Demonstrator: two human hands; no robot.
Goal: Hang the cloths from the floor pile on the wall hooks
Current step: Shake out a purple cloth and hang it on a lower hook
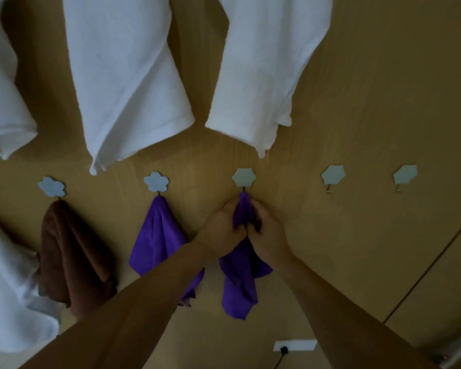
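Hands: left hand and right hand are both pinching the held cloth near its top.
Cloth: hanging under the third hook on the wall, probably being seated.
Done: brown cloth and purple cloth are hanging toward the wall's left edge.
Left: fourth hook and fifth hook are waiting bare; the pile is out of view.

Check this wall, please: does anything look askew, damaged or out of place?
Nothing stands out. The brown cloth and first purple cloth hang normally; the left hand and right hand grip a second purple cloth at the middle hook.
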